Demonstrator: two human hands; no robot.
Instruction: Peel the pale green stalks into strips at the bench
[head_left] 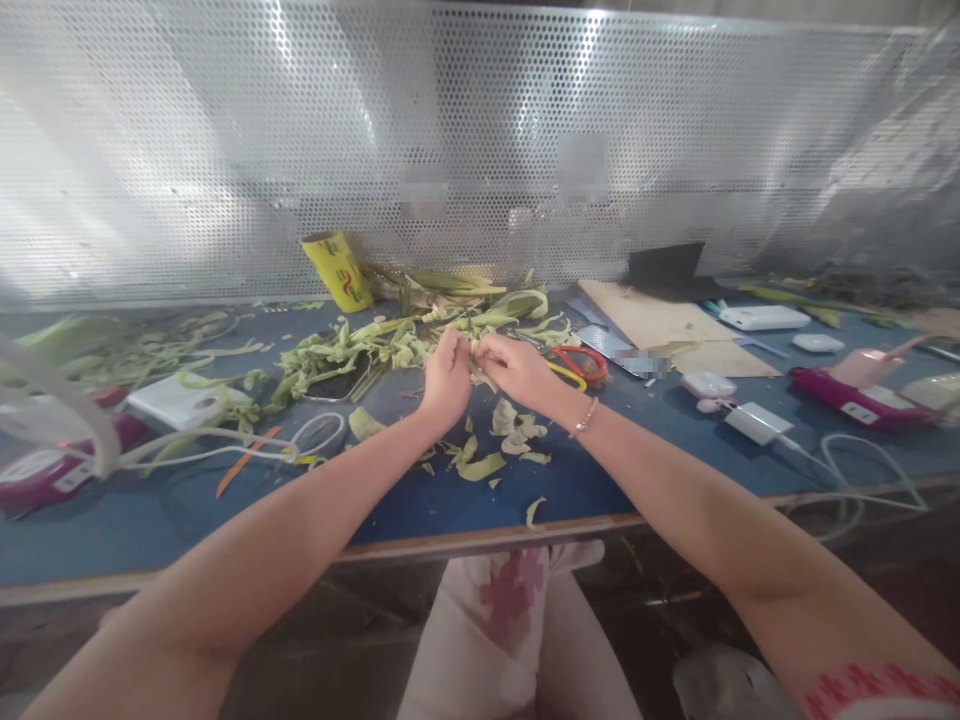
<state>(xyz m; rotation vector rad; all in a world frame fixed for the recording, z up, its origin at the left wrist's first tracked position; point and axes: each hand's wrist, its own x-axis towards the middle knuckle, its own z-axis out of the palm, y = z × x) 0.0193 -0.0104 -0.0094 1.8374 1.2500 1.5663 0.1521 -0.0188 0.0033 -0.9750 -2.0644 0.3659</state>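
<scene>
Close together above the middle of the blue table (420,510) are my left hand (448,380) and my right hand (517,370). Both have their fingers closed on a small pale green plant piece (474,360), largely hidden between them. Just behind and to the left spreads a heap of green leafy stalks (382,340). Torn leaf scraps (480,466) lie scattered in front of my hands. Beside my right wrist are scissors with red handles (589,366) and a yellow loop (566,374).
A yellow tube (339,272) leans by the perforated metal screen (480,130). Purple power strips (862,398) with white cables sit at both sides. Cardboard (660,320), a phone (624,352) and chargers (757,423) lie right; a white box (184,400) lies left.
</scene>
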